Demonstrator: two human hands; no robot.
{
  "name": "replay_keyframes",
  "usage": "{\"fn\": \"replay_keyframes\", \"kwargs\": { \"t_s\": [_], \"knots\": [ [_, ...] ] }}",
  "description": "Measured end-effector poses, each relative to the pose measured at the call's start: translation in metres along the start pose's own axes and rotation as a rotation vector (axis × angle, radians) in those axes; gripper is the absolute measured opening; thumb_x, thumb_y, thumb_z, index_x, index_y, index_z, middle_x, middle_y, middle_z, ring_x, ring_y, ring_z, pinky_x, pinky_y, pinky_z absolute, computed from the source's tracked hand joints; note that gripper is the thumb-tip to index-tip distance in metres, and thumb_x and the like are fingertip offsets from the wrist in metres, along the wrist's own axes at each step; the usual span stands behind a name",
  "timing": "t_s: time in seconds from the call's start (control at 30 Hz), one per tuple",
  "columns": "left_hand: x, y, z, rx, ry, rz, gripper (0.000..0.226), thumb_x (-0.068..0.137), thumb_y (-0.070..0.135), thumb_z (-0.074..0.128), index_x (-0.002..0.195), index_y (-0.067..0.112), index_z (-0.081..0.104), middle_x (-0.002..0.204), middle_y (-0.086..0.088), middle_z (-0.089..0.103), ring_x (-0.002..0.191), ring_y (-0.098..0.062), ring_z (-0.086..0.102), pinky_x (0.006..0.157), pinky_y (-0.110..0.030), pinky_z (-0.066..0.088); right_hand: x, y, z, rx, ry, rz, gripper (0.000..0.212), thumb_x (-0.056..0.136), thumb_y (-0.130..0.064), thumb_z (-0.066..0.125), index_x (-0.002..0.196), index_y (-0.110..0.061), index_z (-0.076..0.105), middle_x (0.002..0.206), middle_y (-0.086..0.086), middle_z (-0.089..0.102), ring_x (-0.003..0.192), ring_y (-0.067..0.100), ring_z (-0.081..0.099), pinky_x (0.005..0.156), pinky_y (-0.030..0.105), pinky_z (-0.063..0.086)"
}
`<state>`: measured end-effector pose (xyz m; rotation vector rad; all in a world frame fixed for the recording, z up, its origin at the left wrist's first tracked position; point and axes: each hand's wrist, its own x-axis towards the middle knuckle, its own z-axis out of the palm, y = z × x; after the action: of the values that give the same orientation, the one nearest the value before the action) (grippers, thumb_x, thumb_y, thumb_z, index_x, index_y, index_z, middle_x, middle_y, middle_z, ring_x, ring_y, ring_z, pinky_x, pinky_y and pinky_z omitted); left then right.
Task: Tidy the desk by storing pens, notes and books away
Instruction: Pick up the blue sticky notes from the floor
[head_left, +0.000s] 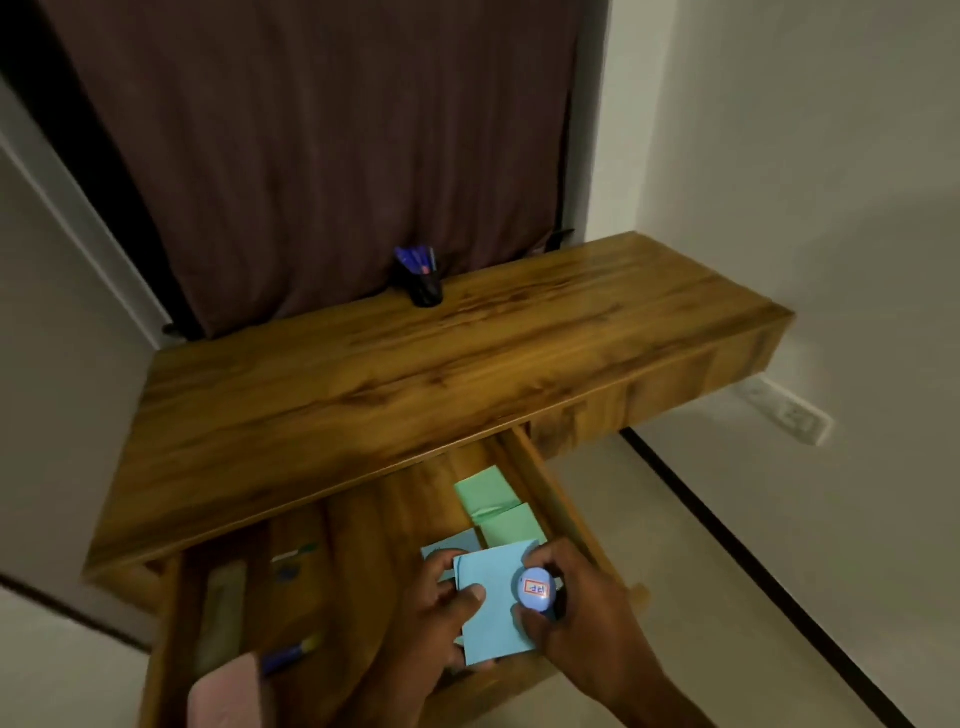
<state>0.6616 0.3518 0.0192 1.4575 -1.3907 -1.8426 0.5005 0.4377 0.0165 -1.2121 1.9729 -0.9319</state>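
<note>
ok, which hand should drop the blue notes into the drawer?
Probably left. The left hand pinches the blue notes right above the open drawer; the right hand is taken, gripping a round blue object.

Your single camera rode on your head and looked forward and down, wide-angled, at the wooden desk (415, 374) from its front. The open drawer (374, 525) lay nearest, at the lower edge; the curtain (322, 156) behind the desk stood farthest.

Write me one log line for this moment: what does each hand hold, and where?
left hand grips blue notes | right hand holds round blue item | both over open drawer | green notes in drawer
</note>
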Motion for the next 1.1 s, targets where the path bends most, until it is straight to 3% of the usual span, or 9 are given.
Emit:
{"fn": "replay_keyframes", "kwargs": {
  "t_s": [0.07,0.17,0.23,0.3,0.47,0.67,0.83,0.97,1.1],
  "knots": [
    [0.011,-0.008,-0.004,-0.016,0.061,-0.021,0.026,0.093,0.018,0.065,0.113,0.028,0.052,0.116,0.001,0.061,0.101,-0.027,0.063,0.073,-0.049,0.061,0.022,0.001,0.007,-0.017,-0.069,0.010,0.043,0.082,-0.031,0.079,0.115,-0.037,0.053,0.113,-0.015,0.062,0.102,0.011,0.063,0.094,0.017,0.052],
    [0.027,-0.014,-0.005,-0.066,0.194,-0.067,0.028,0.092,0.017,0.066,0.114,0.029,0.051,0.115,-0.001,0.062,0.095,-0.026,0.066,0.060,-0.037,0.060,0.051,0.012,0.018,-0.025,-0.123,-0.034,0.036,0.079,-0.032,0.079,0.104,-0.039,0.054,0.099,-0.017,0.065,0.088,0.007,0.066,0.077,0.016,0.055],
    [0.038,-0.013,-0.007,-0.127,0.239,-0.101,0.026,0.092,0.015,0.066,0.113,0.025,0.053,0.109,-0.005,0.065,0.092,-0.030,0.067,0.058,-0.039,0.059,0.073,0.017,0.022,-0.026,-0.172,-0.066,0.031,0.081,-0.030,0.076,0.101,-0.040,0.055,0.095,-0.017,0.066,0.086,0.006,0.066,0.074,0.021,0.058],
    [0.050,-0.014,-0.008,-0.171,0.271,-0.131,0.023,0.092,0.012,0.066,0.111,0.018,0.056,0.106,-0.008,0.067,0.089,-0.034,0.069,0.061,-0.044,0.059,0.096,0.023,0.027,-0.026,-0.227,-0.089,0.029,0.083,-0.025,0.075,0.101,-0.038,0.056,0.096,-0.016,0.065,0.089,0.006,0.066,0.075,0.024,0.060],
    [0.074,-0.020,-0.010,-0.236,0.371,-0.129,0.020,0.094,0.008,0.062,0.112,0.014,0.056,0.117,-0.012,0.058,0.102,-0.039,0.065,0.071,-0.053,0.060,0.142,0.037,0.040,-0.074,-0.274,-0.135,0.033,0.082,-0.022,0.078,0.105,-0.033,0.057,0.105,-0.014,0.060,0.096,0.004,0.061,0.074,0.010,0.048],
    [0.134,-0.018,-0.028,-0.126,0.371,-0.171,0.040,0.097,-0.001,0.051,0.136,0.004,0.043,0.131,-0.024,0.051,0.116,-0.048,0.055,0.082,-0.055,0.056,0.197,0.042,0.066,-0.172,-0.328,-0.139,0.034,0.081,-0.017,0.079,0.108,-0.026,0.061,0.110,-0.007,0.056,0.099,0.006,0.058,0.071,0.008,0.042],
    [0.192,-0.022,-0.050,-0.047,0.338,-0.172,0.043,0.093,-0.008,0.051,0.131,0.012,0.050,0.122,-0.018,0.058,0.107,-0.033,0.061,0.072,-0.043,0.060,0.237,0.039,0.091,-0.211,-0.278,-0.091,0.034,0.083,-0.012,0.077,0.113,-0.019,0.063,0.112,-0.002,0.054,0.100,0.010,0.054,0.070,0.005,0.038],
    [0.224,-0.028,-0.061,0.058,0.375,-0.191,0.039,0.089,-0.002,0.059,0.124,0.015,0.055,0.118,-0.012,0.063,0.103,-0.027,0.064,0.083,-0.048,0.059,0.260,0.041,0.111,-0.277,-0.265,-0.083,0.029,0.080,-0.007,0.076,0.104,-0.017,0.064,0.103,0.000,0.059,0.100,0.016,0.056,0.074,0.016,0.039],
    [0.241,-0.036,-0.071,0.108,0.302,-0.188,0.041,0.089,0.000,0.058,0.127,0.015,0.056,0.119,-0.007,0.064,0.106,-0.021,0.063,0.076,-0.029,0.058,0.272,0.047,0.127,-0.302,-0.260,-0.050,0.027,0.081,-0.006,0.075,0.103,-0.015,0.063,0.102,0.001,0.060,0.101,0.019,0.055,0.081,0.024,0.042]
  ]
}}
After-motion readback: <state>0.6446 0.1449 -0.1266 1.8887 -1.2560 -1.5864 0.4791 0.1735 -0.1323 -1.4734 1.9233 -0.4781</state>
